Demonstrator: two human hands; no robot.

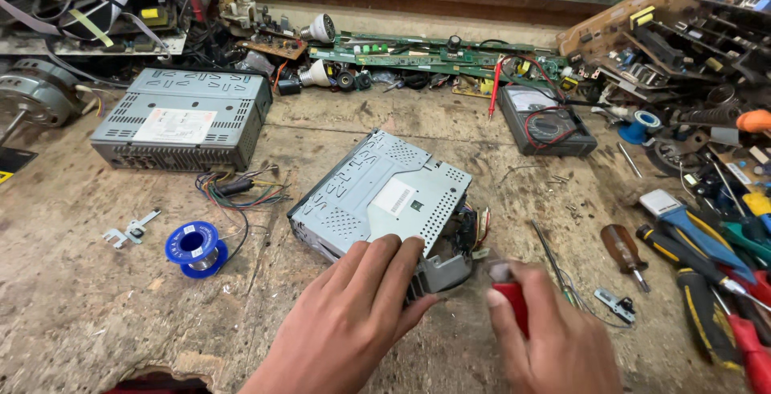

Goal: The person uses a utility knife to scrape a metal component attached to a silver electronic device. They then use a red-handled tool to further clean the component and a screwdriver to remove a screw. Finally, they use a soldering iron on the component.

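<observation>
Far left on the worn wooden workbench (96, 314) sits a 2nd grey perforated metal car stereo chassis (183, 118), with a blue spool of solder wire (193, 248) below it, both untouched. Centre, the left hand (353, 314) lies flat, fingers spread, pressing the near edge of the grey perforated metal car stereo unit (384, 199) that rests tilted on the bench, so the step in hand looks like steadying it. Just right, the right hand (554, 338) is closed round a red-handled screwdriver (514, 302), tip hidden; next likely calls for seating that tip at the unit's wired rear corner, while the multimeter (546, 121) lies well apart.

Worn bench (96, 314) w/ car stereos (381, 197), tools (707, 265)
</observation>
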